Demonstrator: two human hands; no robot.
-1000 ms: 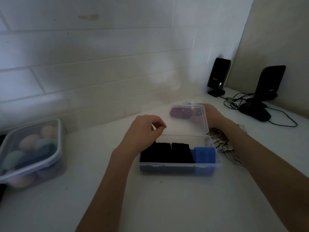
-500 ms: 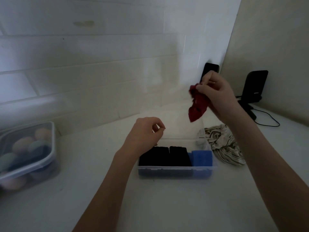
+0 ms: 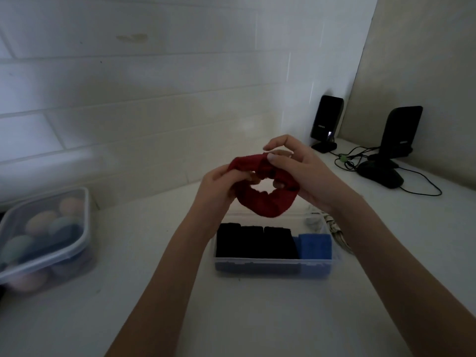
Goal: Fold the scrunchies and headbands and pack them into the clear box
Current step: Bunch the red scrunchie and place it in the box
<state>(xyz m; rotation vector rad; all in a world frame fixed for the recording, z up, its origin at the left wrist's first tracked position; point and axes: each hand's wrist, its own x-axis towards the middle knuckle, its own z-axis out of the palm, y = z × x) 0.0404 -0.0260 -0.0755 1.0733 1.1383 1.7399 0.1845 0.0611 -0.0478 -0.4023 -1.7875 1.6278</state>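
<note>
A red scrunchie (image 3: 266, 202) hangs as an open ring in the air above the clear box (image 3: 273, 265). My left hand (image 3: 219, 188) grips its left side and my right hand (image 3: 306, 173) pinches its top right, fingers through the ring. Inside the box lie folded black bands (image 3: 253, 242) on the left and a folded blue one (image 3: 315, 244) at the right end. A striped cloth piece (image 3: 337, 231) lies on the counter just right of the box, mostly hidden by my right forearm.
A lidded plastic container (image 3: 43, 240) with pastel egg-shaped items stands at the left. Two black stands (image 3: 325, 123) (image 3: 398, 136) with cables occupy the back right corner. White tiled wall runs behind the white counter (image 3: 154, 292).
My right hand picked the red scrunchie up from behind the box and brought it forward; my left hand rose and took hold of it. The scrunchie is now spread between both hands.
</note>
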